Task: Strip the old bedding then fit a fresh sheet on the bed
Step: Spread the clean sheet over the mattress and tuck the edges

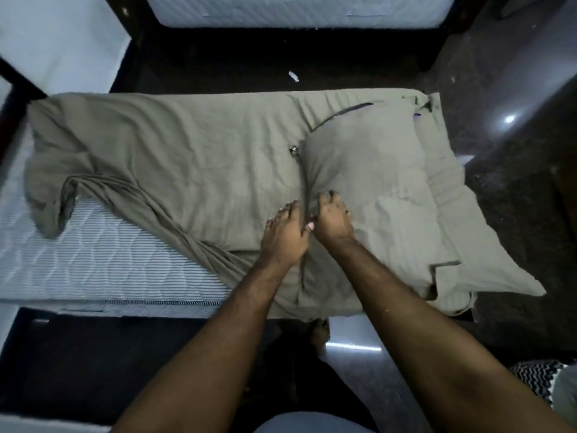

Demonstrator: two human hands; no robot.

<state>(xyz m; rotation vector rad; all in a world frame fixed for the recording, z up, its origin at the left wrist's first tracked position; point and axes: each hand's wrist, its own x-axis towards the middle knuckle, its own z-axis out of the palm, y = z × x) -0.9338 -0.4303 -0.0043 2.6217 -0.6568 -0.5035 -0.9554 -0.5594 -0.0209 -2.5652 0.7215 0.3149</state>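
Your left hand [282, 235] lies on the olive-green cotton sheet [175, 151] with its fingers [288, 210] nearly straight, pressing rather than holding. Your right hand [332, 218] has its fingers curled into the near edge of the olive-green cased pillow [374, 182], gripping a fold of its cover.

The risk, as I judge it, is that you pull the pillow while your left hand pins the sheet beside it. The fold you hold may take in sheet as well as pillowcase, so both would drag together and bunch. The sheet's corner left of the pillow is already off, baring the grey-striped quilted mattress [93, 245], so loose cloth could slide to the dark floor [218, 67].

Beyond the pillow, across that floor, stands a second bare pale mattress [296, 10]. Right of the pillow the floor is glossy and shows a reflected light [509, 118].
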